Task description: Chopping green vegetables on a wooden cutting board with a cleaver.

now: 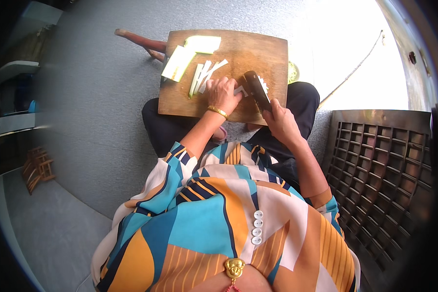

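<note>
A wooden chopping surface (248, 47) lies before my knees. My left hand (224, 94), with a gold bangle at the wrist, presses pale vegetable strips (241, 90) against the wood. Just right of those fingertips is the dark blade of a kitchen knife (256, 89); my right hand (283, 122) grips its handle, which the fingers hide. Small cut white pieces (263, 84) show along the blade's far side. More green-edged strips (200, 75) lie left of my left hand. Two larger pale green vegetable slabs, one upper (203, 44) and one lower (179, 64), rest near the far left corner.
A reddish-brown wooden piece (142, 39) juts out left of the chopping surface. Something light green (293, 72) shows past its right edge. A dark wooden lattice panel (379, 157) stands at my right. Far left on the grey floor (102, 120) is a wooden chair (38, 168).
</note>
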Demonstrator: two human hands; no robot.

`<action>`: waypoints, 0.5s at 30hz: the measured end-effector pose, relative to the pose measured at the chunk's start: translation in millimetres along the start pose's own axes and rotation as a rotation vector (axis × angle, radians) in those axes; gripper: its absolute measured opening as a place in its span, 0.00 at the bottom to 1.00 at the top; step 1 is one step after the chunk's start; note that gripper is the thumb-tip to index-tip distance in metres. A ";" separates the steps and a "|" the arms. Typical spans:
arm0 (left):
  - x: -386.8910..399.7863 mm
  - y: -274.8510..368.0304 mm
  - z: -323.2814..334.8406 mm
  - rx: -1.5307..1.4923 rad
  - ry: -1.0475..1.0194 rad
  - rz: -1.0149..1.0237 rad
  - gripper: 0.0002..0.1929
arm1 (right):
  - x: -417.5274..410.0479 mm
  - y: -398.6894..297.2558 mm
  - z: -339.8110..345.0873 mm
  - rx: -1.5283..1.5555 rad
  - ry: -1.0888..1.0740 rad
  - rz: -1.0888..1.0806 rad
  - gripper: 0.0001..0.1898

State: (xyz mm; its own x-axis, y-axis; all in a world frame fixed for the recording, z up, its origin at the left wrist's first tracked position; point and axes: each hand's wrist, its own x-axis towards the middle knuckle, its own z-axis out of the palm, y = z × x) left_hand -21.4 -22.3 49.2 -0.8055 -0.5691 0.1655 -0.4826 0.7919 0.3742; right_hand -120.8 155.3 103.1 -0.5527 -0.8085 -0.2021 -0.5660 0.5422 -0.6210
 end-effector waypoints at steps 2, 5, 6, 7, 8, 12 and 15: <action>-2.8 -1.1 6.7 -0.082 0.061 0.021 0.08 | -0.3 -1.3 -1.1 0.022 -0.010 0.013 0.12; -7.1 1.5 6.8 -0.173 0.150 0.055 0.07 | -0.6 0.0 -1.7 0.007 -0.005 0.003 0.12; -10.2 2.1 5.5 -0.180 0.180 0.063 0.06 | -0.5 0.4 -1.7 0.008 -0.007 0.004 0.12; -13.7 0.6 5.7 -0.179 0.178 0.062 0.06 | -0.2 0.8 -2.1 0.004 -0.005 -0.008 0.12; -17.7 -2.3 6.4 -0.166 0.168 0.045 0.06 | 0.0 1.1 -2.1 -0.001 -0.003 -0.020 0.12; -26.0 -7.8 6.4 -0.118 0.195 0.028 0.07 | 0.4 1.5 -2.0 0.022 -0.003 -0.014 0.11; -25.6 -6.7 4.8 -0.182 0.194 0.000 0.06 | 0.6 1.7 -1.9 0.030 -0.010 -0.001 0.11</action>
State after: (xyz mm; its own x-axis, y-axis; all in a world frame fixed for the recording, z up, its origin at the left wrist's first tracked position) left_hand 0.8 -12.0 38.0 -0.7157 -0.6152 0.3307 -0.3988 0.7487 0.5296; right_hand -123.3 156.2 103.4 -0.5456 -0.8116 -0.2088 -0.5479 0.5339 -0.6440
